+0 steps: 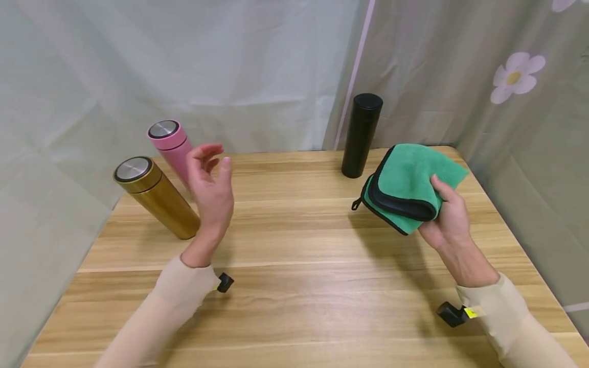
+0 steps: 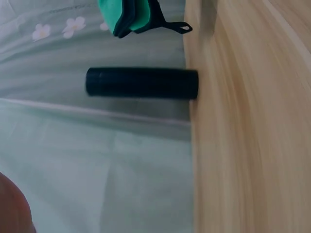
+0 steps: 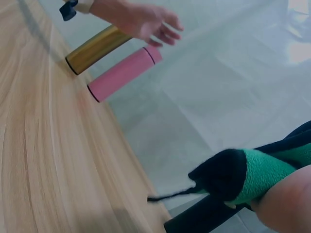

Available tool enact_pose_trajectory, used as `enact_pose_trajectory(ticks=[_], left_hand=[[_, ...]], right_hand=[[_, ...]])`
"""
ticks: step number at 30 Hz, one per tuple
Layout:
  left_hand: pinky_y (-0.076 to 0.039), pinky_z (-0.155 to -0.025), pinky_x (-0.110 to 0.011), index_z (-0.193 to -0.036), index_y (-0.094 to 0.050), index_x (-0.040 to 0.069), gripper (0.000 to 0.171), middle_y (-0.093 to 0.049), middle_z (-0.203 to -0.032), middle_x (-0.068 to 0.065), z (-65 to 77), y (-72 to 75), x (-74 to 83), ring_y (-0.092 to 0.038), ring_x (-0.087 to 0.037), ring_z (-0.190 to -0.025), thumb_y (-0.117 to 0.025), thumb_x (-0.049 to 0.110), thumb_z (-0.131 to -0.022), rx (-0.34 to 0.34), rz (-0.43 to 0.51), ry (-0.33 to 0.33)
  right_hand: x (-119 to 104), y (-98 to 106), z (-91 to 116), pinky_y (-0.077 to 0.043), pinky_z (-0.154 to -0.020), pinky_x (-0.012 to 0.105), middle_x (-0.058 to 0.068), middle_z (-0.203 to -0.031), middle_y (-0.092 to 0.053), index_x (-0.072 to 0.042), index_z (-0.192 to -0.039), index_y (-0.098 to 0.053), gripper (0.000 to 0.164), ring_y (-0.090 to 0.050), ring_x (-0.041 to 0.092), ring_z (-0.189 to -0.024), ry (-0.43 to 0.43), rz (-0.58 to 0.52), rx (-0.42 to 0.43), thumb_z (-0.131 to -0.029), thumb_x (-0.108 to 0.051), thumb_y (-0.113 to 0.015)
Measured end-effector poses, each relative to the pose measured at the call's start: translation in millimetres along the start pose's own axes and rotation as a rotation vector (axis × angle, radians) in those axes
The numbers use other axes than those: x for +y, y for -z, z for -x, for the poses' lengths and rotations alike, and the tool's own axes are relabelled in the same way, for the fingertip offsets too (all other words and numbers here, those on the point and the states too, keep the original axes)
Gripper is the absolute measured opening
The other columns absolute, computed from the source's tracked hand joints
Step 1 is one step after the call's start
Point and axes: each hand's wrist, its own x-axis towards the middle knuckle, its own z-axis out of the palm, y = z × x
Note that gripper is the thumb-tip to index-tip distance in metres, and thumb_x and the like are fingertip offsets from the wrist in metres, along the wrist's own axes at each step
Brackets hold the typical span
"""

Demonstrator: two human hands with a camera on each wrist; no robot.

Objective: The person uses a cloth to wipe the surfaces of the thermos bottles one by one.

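Observation:
My right hand [image 1: 448, 217] grips a folded green cloth [image 1: 414, 174] with black edging and a small hanging loop, thumb on top, held above the table's right side. Behind the cloth a black thermos bottle [image 1: 362, 135] stands upright; it also shows in the left wrist view [image 2: 142, 83]. My left hand [image 1: 211, 189] is raised with loosely bent fingers and nothing in them. It overlaps the pink thermos bottle [image 1: 172, 148] in the head view. Left of that hand stands a gold thermos bottle [image 1: 158, 199] with a steel-topped lid. Part of the cloth is hidden behind the right thumb.
All of this is on a light wooden table [image 1: 299, 296]. A pale curtain [image 1: 257, 76] with a flower print hangs behind the table and along both sides. A small black camera [image 1: 453, 314] is strapped at the right wrist, another [image 1: 224, 282] at the left.

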Motion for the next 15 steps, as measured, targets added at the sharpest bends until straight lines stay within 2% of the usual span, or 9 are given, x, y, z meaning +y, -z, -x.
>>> enact_pose_trajectory(ticks=[5,10,15], left_hand=[[-0.041,-0.102,-0.035,-0.124,-0.054,-0.007,0.027,-0.059,-0.12,-0.012,-0.3,-32.0,-20.7,-0.054,-0.025,-0.116,-0.061,-0.001,-0.098,-0.164,-0.077,0.109],[-0.045,-0.1,-0.033,-0.128,-0.054,-0.004,0.032,-0.059,-0.123,-0.014,-2.8,-70.8,-41.8,-0.056,-0.023,-0.116,-0.062,0.003,-0.098,-0.293,-0.096,0.247],[-0.045,-0.103,-0.031,-0.136,-0.051,0.001,0.042,-0.058,-0.133,-0.01,-8.3,-110.8,-62.0,-0.056,-0.02,-0.124,-0.065,0.011,-0.097,-0.422,-0.138,0.317]], right_hand=[[0.0,1.3,3.6,-0.053,-0.099,0.034,0.009,-0.124,-0.062,-0.006,-0.133,-0.048,0.024,-0.063,0.024,-0.113,0.023,0.022,0.005,-0.111,-0.015,-0.042],[-0.2,-1.1,5.9,-0.052,-0.099,0.033,0.008,-0.124,-0.062,-0.007,-0.134,-0.048,0.025,-0.064,0.023,-0.113,0.02,0.035,0.02,-0.111,-0.014,-0.044],[1.3,-2.5,8.7,-0.052,-0.099,0.033,0.007,-0.126,-0.061,-0.008,-0.136,-0.046,0.026,-0.062,0.023,-0.114,0.026,0.039,0.037,-0.111,-0.014,-0.044]])
